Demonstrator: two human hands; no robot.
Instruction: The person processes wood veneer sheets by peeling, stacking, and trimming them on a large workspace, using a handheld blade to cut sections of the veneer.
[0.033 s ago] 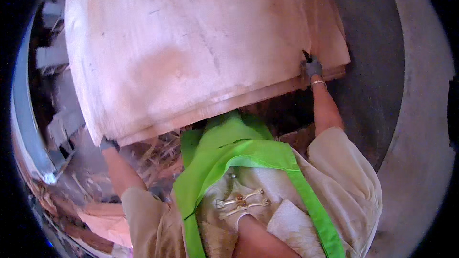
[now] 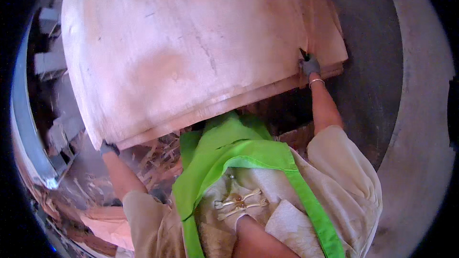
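A large pale wood veneer sheet lies on top of a stack of similar sheets, whose layered edges show along the near side. My left hand, in a grey glove, grips the near left corner, its fingers mostly hidden beneath the sheet. Toward the right of the near edge, my gloved right hand is closed on the veneer with its thumb side on top. By its fingertips is a small dark pointed shape; I cannot tell whether it is a tool or a gap. Right of there, the veneer is creased lengthwise.
Grey metal blocks and a pale blue curved-looking beam stand at the left. Veneer scraps litter the floor below the stack. A dark floor strip runs along the right. My green apron touches the near edge.
The veneer sheet and both hands appear very slightly shifted in the picture, the left corner a little lower. Both hands keep their hold.
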